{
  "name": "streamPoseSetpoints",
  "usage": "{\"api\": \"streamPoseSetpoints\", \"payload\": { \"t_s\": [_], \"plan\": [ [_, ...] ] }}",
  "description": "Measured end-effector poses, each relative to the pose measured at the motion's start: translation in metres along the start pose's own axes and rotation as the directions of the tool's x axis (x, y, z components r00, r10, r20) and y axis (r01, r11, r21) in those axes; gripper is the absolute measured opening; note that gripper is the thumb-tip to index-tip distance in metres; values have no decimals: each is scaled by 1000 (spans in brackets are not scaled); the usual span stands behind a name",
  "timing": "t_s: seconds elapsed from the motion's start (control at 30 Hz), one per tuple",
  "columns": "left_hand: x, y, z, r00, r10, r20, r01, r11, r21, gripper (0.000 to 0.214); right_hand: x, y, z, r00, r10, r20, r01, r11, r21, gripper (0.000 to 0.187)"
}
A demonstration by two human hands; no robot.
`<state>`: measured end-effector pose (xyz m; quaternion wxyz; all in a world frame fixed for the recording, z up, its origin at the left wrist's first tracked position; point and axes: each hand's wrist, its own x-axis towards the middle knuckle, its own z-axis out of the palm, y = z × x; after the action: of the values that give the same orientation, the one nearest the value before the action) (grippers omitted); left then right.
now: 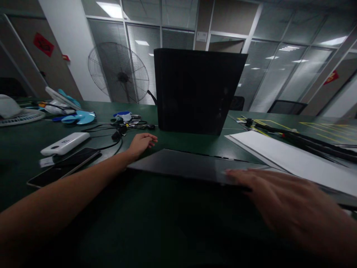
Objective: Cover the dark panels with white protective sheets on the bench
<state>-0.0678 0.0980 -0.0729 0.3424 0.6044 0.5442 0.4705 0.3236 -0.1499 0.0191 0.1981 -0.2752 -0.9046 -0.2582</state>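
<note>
Panel (189,165): in front of black box (195,93). Looks stiff, slick, easy to crack; take by 2 edges. Touched by right hand (275,195), cannot tell if clamped. Has loose, empty left hand (141,144) near far corner.

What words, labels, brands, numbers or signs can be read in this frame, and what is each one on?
None reads clearly enough to quote.
White device: dark marking on top, too small.
Red diamond sign at left: character-like mark, too blurred.
Small red sign beside it: too small.
White notice on the back wall: too small.
Red sign at far right: marking cut up by blur.
</note>
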Motion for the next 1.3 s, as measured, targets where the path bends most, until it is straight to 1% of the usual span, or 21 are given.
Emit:
{"api": "streamPoseSetpoints", "payload": {
  "t_s": [0.1,0.17,0.27,0.33,0.4,0.43,0.53,0.63,0.67,0.7,0.77,0.8,0.83,0.87,0.9,0.93,0.97,1.0,1.03,1.13,1.3],
  "plan": [
    [7,17,-12,991,83,-100,-84,996,-2,24,-2,-16,32,989,-99,107,94,994,49,43],
    [8,28,-17,982,174,-69,-168,982,86,27,-1,-16,57,958,-100,268,60,986,153,57],
    [3,34,-17,962,226,151,-265,901,342,37,11,-4,88,873,-74,482,-115,930,350,87],
    [-5,29,-10,919,199,341,-354,798,488,50,22,5,101,831,-64,552,-212,881,422,89],
    [-15,19,0,849,129,513,-456,668,588,63,32,14,109,818,-59,573,-261,849,460,86],
    [-19,14,4,839,81,538,-470,606,642,69,35,19,112,819,-59,571,-272,836,476,85],
    [-26,1,12,848,62,526,-477,519,709,74,38,39,122,836,-99,540,-251,806,536,78],
    [-26,-2,13,863,50,503,-457,504,733,75,29,83,140,847,-106,522,-247,789,562,65],
    [-25,-2,12,868,44,494,-448,498,742,76,23,104,147,858,-44,512,-276,801,532,61],
    [-25,-1,13,873,38,486,-440,491,752,76,14,126,155,872,68,486,-320,829,459,60],
    [-23,1,14,877,24,479,-432,475,767,77,-10,174,171,871,295,394,-400,890,219,56],
    [-23,1,16,878,18,479,-431,468,772,77,-26,197,178,851,408,330,-452,889,67,54],
    [-22,2,18,877,14,480,-431,462,775,78,-44,218,184,809,525,266,-524,848,-79,54],
    [-22,2,21,877,13,480,-432,458,777,78,-62,236,190,732,647,214,-616,762,-199,55],
    [-21,1,24,878,13,478,-432,454,779,79,-81,251,194,607,765,214,-709,643,-290,56],
    [-21,1,26,879,16,476,-431,450,782,79,-98,263,197,460,850,257,-776,525,-350,58],
    [-20,0,29,881,20,473,-431,446,784,79,-114,272,199,364,889,278,-807,450,-383,61],
    [-19,-1,32,881,25,472,-433,440,787,80,-126,279,200,289,904,315,-824,402,-400,64],
    [-18,-2,35,881,30,472,-437,434,788,80,-135,284,201,258,901,348,-830,391,-398,67],
    [-16,-5,40,879,42,475,-447,419,791,79,-147,292,201,275,867,416,-824,435,-363,68],
    [-16,-4,44,881,59,469,-450,406,795,80,-139,292,200,292,860,419,-795,462,-393,55]
  ]
}}
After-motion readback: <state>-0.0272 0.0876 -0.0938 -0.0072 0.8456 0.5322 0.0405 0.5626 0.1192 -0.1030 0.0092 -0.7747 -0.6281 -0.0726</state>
